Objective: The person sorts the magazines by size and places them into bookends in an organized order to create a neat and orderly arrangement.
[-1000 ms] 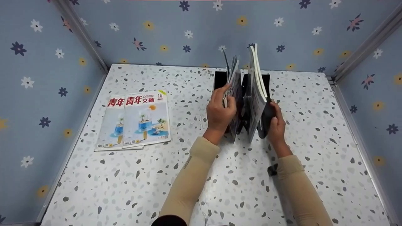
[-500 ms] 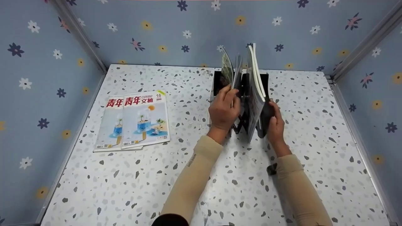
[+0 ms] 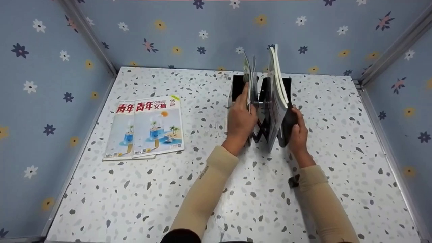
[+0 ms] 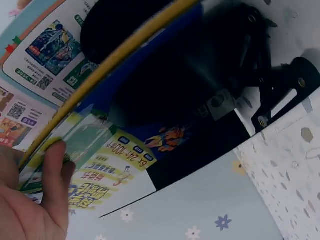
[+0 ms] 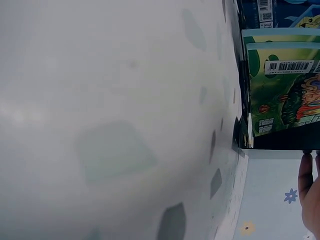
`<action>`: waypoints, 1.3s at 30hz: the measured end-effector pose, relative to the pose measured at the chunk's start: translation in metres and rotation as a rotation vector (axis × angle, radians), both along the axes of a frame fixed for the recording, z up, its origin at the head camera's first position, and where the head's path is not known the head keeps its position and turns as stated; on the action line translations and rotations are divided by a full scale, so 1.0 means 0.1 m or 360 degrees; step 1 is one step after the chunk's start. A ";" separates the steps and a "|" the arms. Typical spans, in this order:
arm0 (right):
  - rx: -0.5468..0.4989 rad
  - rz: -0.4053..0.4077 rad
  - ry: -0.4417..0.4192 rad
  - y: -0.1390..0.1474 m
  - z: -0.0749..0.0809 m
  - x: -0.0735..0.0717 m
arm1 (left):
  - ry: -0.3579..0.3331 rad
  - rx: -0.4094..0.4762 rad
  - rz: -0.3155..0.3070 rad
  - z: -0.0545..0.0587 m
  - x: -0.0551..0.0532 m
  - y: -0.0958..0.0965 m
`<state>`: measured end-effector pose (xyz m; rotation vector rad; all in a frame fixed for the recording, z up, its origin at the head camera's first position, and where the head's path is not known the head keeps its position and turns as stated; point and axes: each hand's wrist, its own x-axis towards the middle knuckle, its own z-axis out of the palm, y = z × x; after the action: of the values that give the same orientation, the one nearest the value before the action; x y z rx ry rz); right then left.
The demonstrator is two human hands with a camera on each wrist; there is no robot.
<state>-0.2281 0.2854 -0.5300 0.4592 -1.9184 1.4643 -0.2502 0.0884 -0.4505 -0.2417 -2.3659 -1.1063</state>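
Observation:
A black expanding bookend point(image 3: 287, 130) stands at the back of the table, its crossed struts showing between upright magazines. My left hand point(image 3: 241, 119) pinches thin upright magazines point(image 3: 253, 79) in its left part. In the left wrist view, fingers of the left hand point(image 4: 52, 185) press against a yellow-edged magazine point(image 4: 125, 52). Thicker pale-edged magazines point(image 3: 278, 77) lean in the right part. Around the bookend's right end panel, my right hand point(image 3: 298, 136) grips with thumb and fingers. The right wrist view has green-covered magazines point(image 5: 272, 95) inside, above the fingertips.
Two overlapping magazines with an island picture lie flat at the left, the upper one point(image 3: 157, 130) covering part of the lower one point(image 3: 116, 138). Flower-patterned walls point(image 3: 216, 33) enclose the speckled table point(image 3: 152, 195) at the back and both sides.
My left hand has shifted slightly, one finger now stretched along the magazines' left side. The splayed left magazine has swung closer to the others. My right hand stays on the bookend.

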 end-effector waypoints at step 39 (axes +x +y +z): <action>0.0000 0.0049 0.0003 0.00 0.01 0.00 | 0.0202 -0.0105 0.0117 -0.14 0.13 -0.16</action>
<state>-0.2277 0.2849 -0.5294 0.4920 -1.9178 1.4824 -0.2372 0.0722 -0.4642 -0.2389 -2.2818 -0.9512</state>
